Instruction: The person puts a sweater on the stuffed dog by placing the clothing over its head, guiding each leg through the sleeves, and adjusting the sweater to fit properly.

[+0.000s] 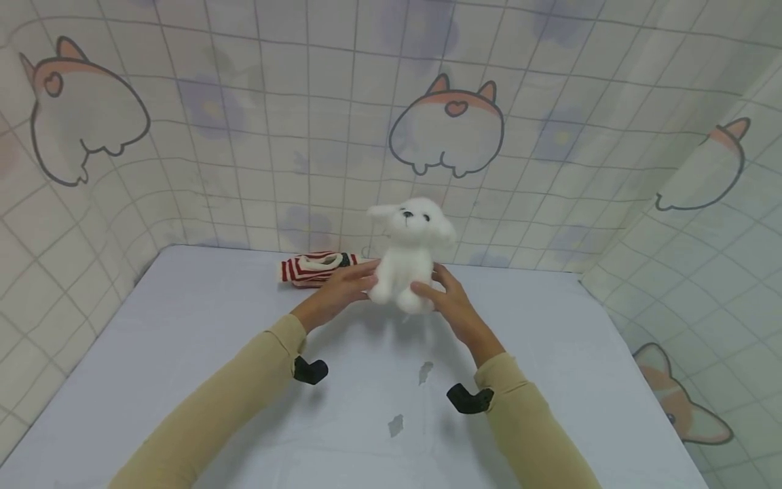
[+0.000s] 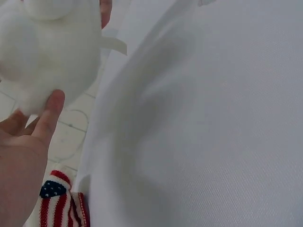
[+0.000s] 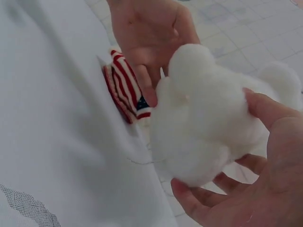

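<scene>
My left hand (image 1: 332, 293) lies with its fingers nearly straight against the side of the white plush dog (image 1: 408, 255), thumb tip touching its fluff. My right hand (image 1: 452, 305) cups the other side, fingers loosely bent under and around the body. The dog sits upright between both hands, near the far edge of the white table (image 1: 183, 339). Just behind my left hand lies a red-and-white striped garment (image 1: 308, 267)

Pale table (image 1: 183, 353), corgi-print tiled walls (image 1: 244, 136)
</scene>
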Available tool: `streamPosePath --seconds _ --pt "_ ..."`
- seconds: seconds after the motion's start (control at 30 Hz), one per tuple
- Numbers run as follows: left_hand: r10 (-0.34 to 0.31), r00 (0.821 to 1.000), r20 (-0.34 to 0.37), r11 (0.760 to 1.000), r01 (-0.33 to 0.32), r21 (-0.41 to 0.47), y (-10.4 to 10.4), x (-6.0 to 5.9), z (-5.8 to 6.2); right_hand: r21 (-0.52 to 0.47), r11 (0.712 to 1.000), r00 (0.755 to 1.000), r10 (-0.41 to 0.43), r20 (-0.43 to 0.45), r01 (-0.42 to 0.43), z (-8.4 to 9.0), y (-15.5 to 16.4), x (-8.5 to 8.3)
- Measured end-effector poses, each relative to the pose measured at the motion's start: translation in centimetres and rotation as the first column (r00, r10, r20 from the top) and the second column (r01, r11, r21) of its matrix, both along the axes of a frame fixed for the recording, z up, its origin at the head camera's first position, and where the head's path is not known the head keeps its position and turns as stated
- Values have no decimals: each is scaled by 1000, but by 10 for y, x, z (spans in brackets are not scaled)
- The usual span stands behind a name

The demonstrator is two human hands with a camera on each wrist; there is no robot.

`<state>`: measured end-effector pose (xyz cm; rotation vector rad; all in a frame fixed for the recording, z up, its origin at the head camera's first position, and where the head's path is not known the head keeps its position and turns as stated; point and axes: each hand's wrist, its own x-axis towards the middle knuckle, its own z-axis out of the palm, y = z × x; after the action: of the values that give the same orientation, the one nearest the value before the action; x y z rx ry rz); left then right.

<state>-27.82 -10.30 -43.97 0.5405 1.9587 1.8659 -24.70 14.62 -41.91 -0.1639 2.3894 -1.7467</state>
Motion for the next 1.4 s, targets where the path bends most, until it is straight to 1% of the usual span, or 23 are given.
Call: streamPosePath --seconds 0.1,0.2,0.37,0.43,0.57,0.73,0.83,0.9,1.1,1.2,1.3,1.4 --pt "16 998 -58 997 -20 -70 -2 1 0 -8 999 999 45 -20 -46 -2 4 0" --pt "27 995 -92 992 -38 -118 -4 1 -1 -2 997 997 80 -18 -80 -4 7 0" --pt "25 997 -75 997 -31 -73 -3 2 -2 -8 994 994 110 -13 -110 -8 8 -2" --pt "31 997 -69 997 -36 -69 -2 2 -2 -13 993 993 120 -18 -121 -10 8 -3" --pt "31 998 -58 996 -36 -78 -1 0 -4 -33 992 992 123 -14 -123 -13 7 -5" --pt "5 999 -37 996 -8 -90 0 -2 -8 -64 990 992 126 -14 -127 -23 7 -9" --pt "7 999 -39 995 -10 -97 1 -3 -12 -91 987 991 134 -18 -135 -29 7 -12" --pt "18 999 -41 994 -23 -104 2 -5 -15 -98 987 992 124 -12 -125 -32 6 -13" --pt "51 996 -70 988 -60 -143 4 -10 -26 -55 994 996 91 -1 -91 -43 4 -18" --pt "59 995 -84 984 -73 -163 6 -12 -32 2 997 997 75 -8 -75 -51 4 -21" --pt "65 995 -70 982 -76 -170 7 -12 -36 68 996 998 57 -26 -56 -59 3 -24" --pt "55 997 -58 983 -64 -174 8 -12 -38 154 987 997 55 -61 -45 -64 3 -24"
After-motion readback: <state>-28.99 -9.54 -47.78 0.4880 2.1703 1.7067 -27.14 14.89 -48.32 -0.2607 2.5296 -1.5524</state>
